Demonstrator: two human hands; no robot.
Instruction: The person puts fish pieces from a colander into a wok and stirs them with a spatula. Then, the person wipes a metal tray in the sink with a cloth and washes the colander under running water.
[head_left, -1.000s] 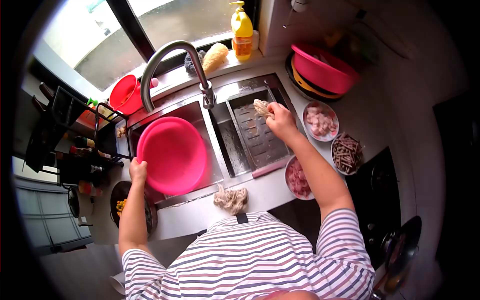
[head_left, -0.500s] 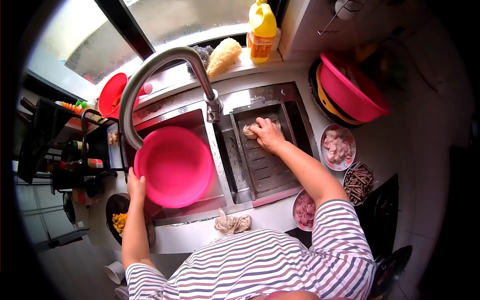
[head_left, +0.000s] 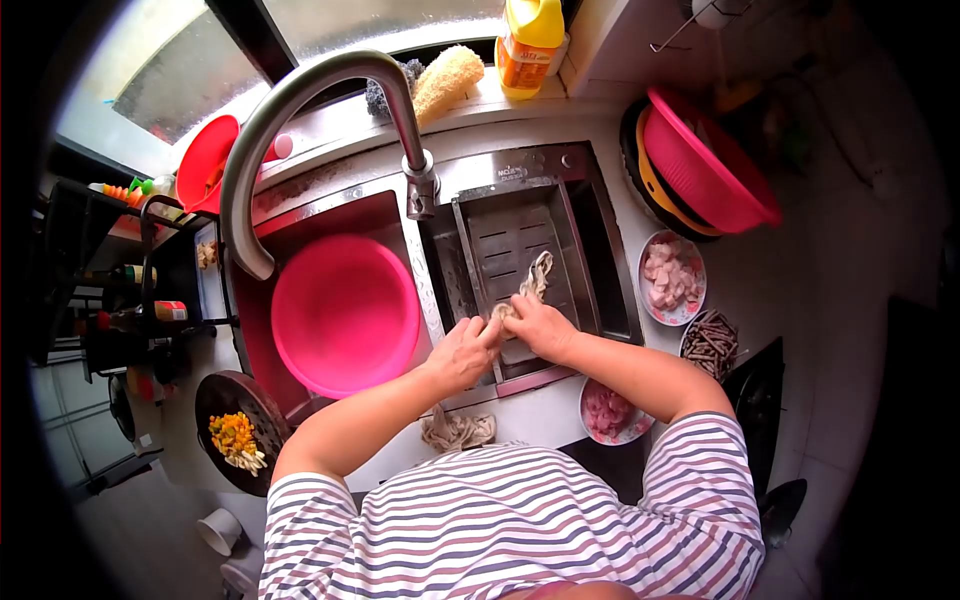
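Observation:
Over the slotted metal drain tray [head_left: 505, 245] of the sink, a wet beige cloth [head_left: 538, 275] is bunched into a twisted strip. My right hand [head_left: 541, 328] is closed around its near part, and the far end sticks out beyond my fingers. Beside it, my left hand [head_left: 464, 353] is closed on the cloth's near end, fingertips almost touching the right hand. In the left sink bowl sits a round pink basin [head_left: 345, 315], apart from both hands. A second crumpled cloth [head_left: 458, 430] lies on the counter's front edge.
A curved faucet [head_left: 420, 185] arches over the sink. On the right stand bowls of pale meat pieces [head_left: 672, 275], dark strips [head_left: 711, 345] and pinkish meat [head_left: 606, 410]. A pan of chopped yellow food [head_left: 235, 435] is at left. Stacked basins [head_left: 705, 165] lean at back right.
My left hand has left the pink basin's rim and come right to the cloth. My right hand has drawn the cloth nearer, and it is now stretched into a twist.

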